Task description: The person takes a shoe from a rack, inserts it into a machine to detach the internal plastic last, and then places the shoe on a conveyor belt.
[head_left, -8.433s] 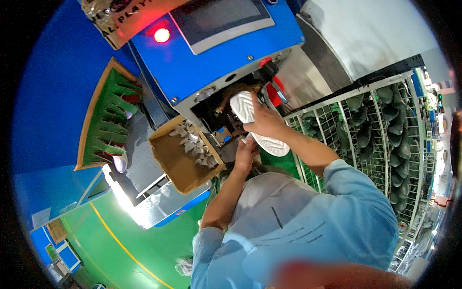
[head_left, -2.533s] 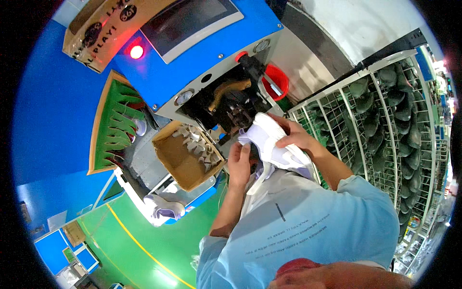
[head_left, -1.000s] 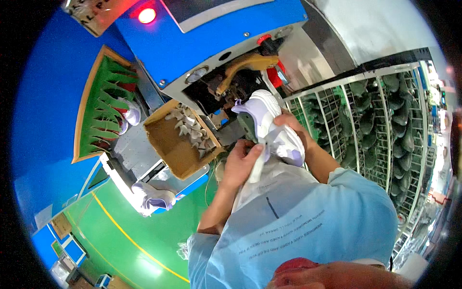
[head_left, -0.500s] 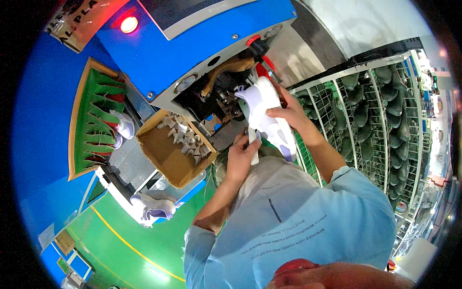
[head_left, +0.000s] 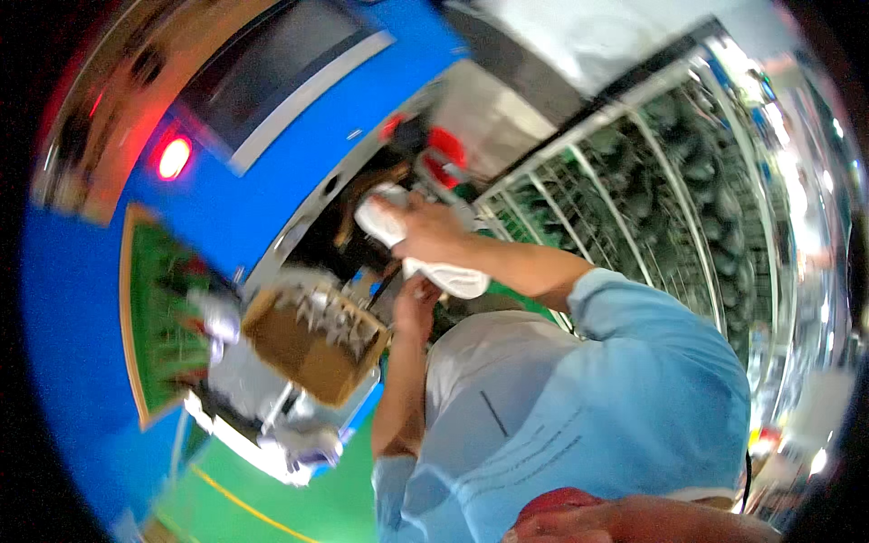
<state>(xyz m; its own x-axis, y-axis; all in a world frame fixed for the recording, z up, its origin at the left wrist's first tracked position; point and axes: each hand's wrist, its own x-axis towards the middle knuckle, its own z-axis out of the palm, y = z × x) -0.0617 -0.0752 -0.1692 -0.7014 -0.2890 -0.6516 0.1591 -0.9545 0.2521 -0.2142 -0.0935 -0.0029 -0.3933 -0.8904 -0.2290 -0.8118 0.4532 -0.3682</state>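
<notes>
A white sneaker (head_left: 457, 280) is tilted in front of the machine's dark opening, its underside or side partly facing me; blur hides which. Across its middle lies my right hand (head_left: 433, 233), fingers wrapped around it. My left hand (head_left: 415, 303) is just below the shoe, next to its lower edge. Motion smears the left fingers, and whether they grip anything cannot be made out. Behind the shoe, the blue machine (head_left: 312, 136) has a dark recess with metal parts, mostly blurred.
A cardboard box (head_left: 299, 357) of small white pieces stands left of my left hand. Another white and purple sneaker (head_left: 303, 448) rests on the ledge below it. A rack (head_left: 625, 217) with dark shoe-shaped forms stands at right. A red light (head_left: 175, 158) glows on the machine.
The sneaker has swung from upright to slanted and moved left and down in view, with my right hand over it. My left hand has shifted left. The whole view has turned and blurred.
</notes>
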